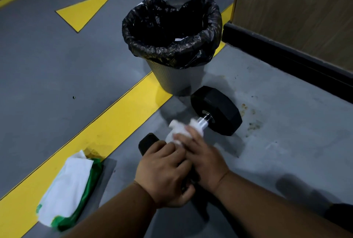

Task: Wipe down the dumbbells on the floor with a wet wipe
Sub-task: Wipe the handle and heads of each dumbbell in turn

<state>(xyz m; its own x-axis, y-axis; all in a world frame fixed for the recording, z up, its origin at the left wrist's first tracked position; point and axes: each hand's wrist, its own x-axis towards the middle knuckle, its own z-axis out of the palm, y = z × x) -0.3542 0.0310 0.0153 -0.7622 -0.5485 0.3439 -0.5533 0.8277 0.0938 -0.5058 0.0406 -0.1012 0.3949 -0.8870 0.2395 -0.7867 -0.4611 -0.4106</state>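
1. Head view. One dumbbell (193,128) lies on the grey floor (277,142), just in front of a bin (175,81) lined with a black bag. I read its long axis as running from the near head, under my hands, away and to the right toward the far hex head (216,110).
2. Left hand (164,170): fingers curled over the near head (148,143), thumb tucked beneath. It grips that end; I judge it is steadying the weight.
3. Right hand (204,161): fingers curled down over a bunched white wet wipe (178,132), pinning it against the chrome handle (203,122). Whether the thumb wraps under the bar, I cannot tell.
4. Key relation: the bare stretch of handle and the far head lie ahead and to the right of the wipe, along the same axis. The right hand is nearer. My guess is the stroke should run outward along the bar, away from me.
5. Wipe pack (66,190), green and white, lies to the left across the yellow line (114,117), well apart from both hands.
6. Only this one dumbbell shows.
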